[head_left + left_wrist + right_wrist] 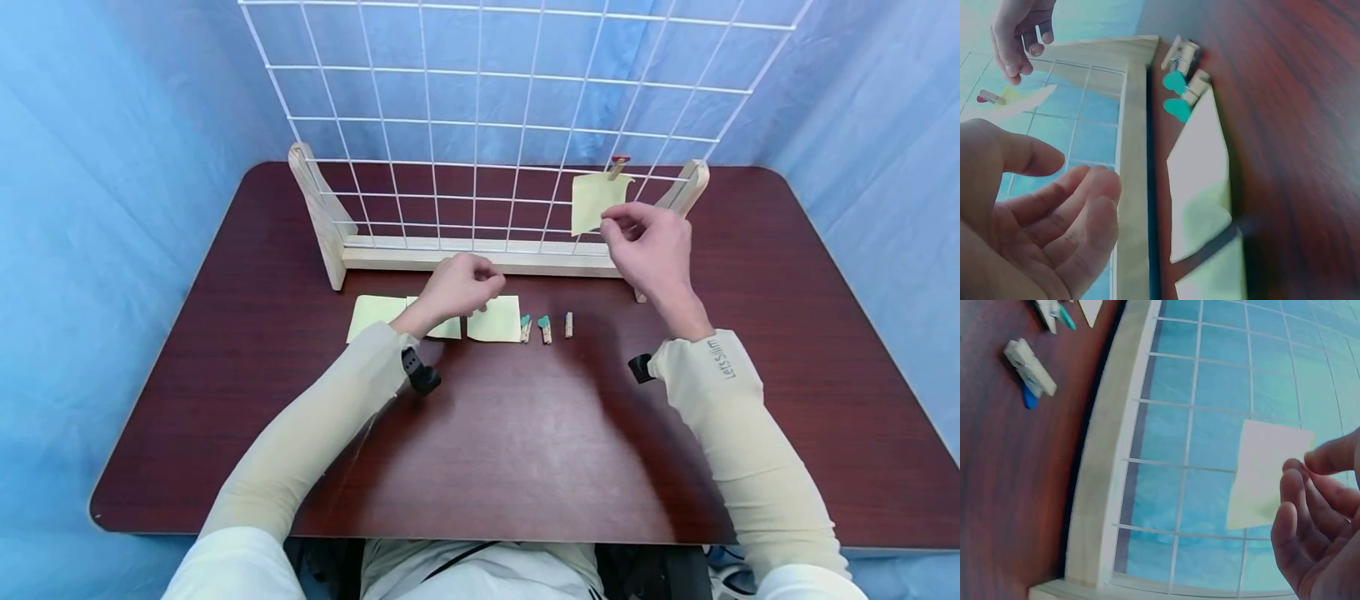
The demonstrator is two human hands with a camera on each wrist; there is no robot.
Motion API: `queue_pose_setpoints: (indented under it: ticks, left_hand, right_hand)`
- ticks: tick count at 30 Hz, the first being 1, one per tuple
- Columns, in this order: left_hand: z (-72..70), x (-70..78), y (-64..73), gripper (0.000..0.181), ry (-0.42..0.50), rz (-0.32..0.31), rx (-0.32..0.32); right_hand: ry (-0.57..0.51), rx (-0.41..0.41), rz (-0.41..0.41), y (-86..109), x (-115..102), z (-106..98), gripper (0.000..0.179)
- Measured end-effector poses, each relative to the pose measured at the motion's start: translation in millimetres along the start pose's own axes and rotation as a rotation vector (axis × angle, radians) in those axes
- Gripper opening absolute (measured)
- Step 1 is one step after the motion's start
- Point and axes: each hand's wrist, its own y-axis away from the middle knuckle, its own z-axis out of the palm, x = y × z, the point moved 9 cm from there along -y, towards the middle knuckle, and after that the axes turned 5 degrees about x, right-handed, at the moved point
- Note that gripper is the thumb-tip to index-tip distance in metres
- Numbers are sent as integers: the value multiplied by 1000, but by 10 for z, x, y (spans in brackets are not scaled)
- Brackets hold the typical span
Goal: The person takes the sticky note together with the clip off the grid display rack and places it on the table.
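Note:
A pale yellow sticky note (pixel 596 200) hangs at the lower right of the white wire grid (pixel 477 125), held at its top by a small wooden clothespin (pixel 618 167) with a red end. My right hand (pixel 654 246) hovers in front of that note, fingers bent and thumb near the index finger; nothing shows between them. In the right wrist view the fingertips (pixel 1295 467) overlap the note (pixel 1263 475) and hide the clothespin. My left hand (pixel 461 287) is held above the sticky notes on the table, its fingers loosely curved around bare air.
Sticky notes (pixel 495 321) lie in a row before the grid's wooden base (pixel 480 261). To their right are two clothespins (pixel 545 330) with green ends and one clothespin (pixel 1032 370) with a blue end. The dark red tabletop (pixel 487 450) reaches toward the body.

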Motion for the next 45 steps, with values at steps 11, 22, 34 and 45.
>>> queue_pose_setpoints:
  ticks: [11, 22, 34, 45]
  left_hand:
    - [118, 490, -262, 26, 117, 138, 71]
    - [227, 725, -426, 47, 269, 142, 130]
    - [239, 891, -532, 38, 176, 129, 249]
    - [170, 937, -551, 24, 166, 119, 324]
  right_hand:
    - [-124, 155, 59, -167, 49, -267, 31]
    - [-166, 98, 45, -299, -11, -186, 32]
    - [-154, 113, 61, -370, 12, -187, 24]
    - [-147, 78, 43, -425, -35, -172, 21]
